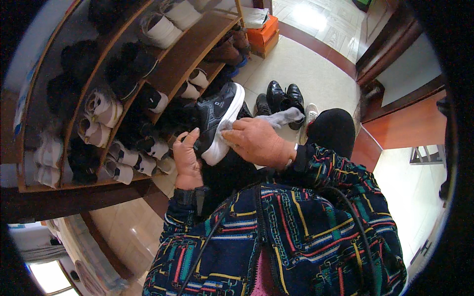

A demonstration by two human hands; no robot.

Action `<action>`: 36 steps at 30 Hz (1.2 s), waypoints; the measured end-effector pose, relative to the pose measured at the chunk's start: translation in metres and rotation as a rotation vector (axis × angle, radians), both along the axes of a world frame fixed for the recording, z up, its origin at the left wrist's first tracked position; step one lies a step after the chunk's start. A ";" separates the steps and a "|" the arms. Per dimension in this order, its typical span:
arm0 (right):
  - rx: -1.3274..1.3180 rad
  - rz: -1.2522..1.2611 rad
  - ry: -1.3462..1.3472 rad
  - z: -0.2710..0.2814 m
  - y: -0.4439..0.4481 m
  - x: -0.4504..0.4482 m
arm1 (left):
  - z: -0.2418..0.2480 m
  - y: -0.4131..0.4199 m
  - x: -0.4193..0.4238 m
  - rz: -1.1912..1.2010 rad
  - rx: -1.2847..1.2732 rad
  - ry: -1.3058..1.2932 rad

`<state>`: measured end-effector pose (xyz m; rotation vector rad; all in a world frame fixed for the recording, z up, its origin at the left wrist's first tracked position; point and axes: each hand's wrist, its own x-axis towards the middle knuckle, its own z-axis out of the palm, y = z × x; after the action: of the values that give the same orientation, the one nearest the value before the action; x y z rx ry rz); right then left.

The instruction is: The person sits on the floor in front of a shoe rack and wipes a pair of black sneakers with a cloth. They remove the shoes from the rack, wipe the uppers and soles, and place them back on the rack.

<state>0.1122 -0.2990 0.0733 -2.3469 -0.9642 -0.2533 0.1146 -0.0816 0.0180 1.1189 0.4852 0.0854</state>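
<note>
A black sneaker (214,111) with a thick white sole (226,127) is held tilted in front of me, its sole edge turned to the right. My left hand (187,159) grips the shoe at its heel end, with the thumb up and part of the fingers hidden behind it. In my right hand (259,142) is a grey cloth (283,117), possibly a sock, pinched under the fingers and pressed against the side of the white sole. The cloth's loose end sticks out to the right, past the knuckles.
A wooden shoe rack (185,55) filled with several pairs of shoes curves along the left. Black leather shoes (284,95) and a whitish shoe (311,113) stand on the tiled floor (311,61) ahead. An orange box (262,31) sits beyond the rack's far end. My dark-clad knee (332,129) is at right.
</note>
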 end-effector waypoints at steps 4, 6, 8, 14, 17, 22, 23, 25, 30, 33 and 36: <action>-0.179 0.207 -0.005 0.011 0.011 -0.011 | 0.003 -0.001 -0.001 0.014 0.036 -0.040; -0.225 0.267 -0.012 0.014 0.014 -0.013 | 0.005 -0.003 0.002 -0.016 0.060 -0.068; -0.146 0.278 -0.092 0.016 0.018 -0.012 | 0.006 -0.005 0.005 -0.003 0.073 -0.061; -0.337 0.321 -0.132 0.024 0.037 -0.012 | 0.012 -0.007 0.018 -0.125 0.108 -0.030; -0.351 0.323 -0.143 0.022 0.037 -0.013 | 0.011 -0.009 0.022 -0.157 0.171 -0.006; -0.242 0.156 -0.094 0.010 0.009 0.000 | 0.002 -0.007 0.029 -0.156 0.289 0.023; -0.245 0.097 -0.096 0.008 0.004 0.001 | 0.001 -0.004 0.027 -0.169 0.241 -0.024; -0.354 -0.048 -0.034 0.006 -0.010 0.010 | -0.002 -0.002 0.026 -0.165 0.108 0.006; -0.044 -0.164 -0.025 0.005 -0.030 0.010 | 0.002 0.002 0.024 -0.137 0.095 -0.004; -0.060 0.124 -0.146 0.001 -0.019 0.000 | 0.004 -0.002 0.025 -0.146 0.165 0.021; -0.203 0.036 -0.116 -0.002 -0.013 0.007 | 0.007 -0.005 0.025 -0.200 0.151 -0.006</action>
<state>0.1187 -0.3119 0.0712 -2.5179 -1.1342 -0.2925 0.1398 -0.0863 0.0248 1.3095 0.3632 -0.0502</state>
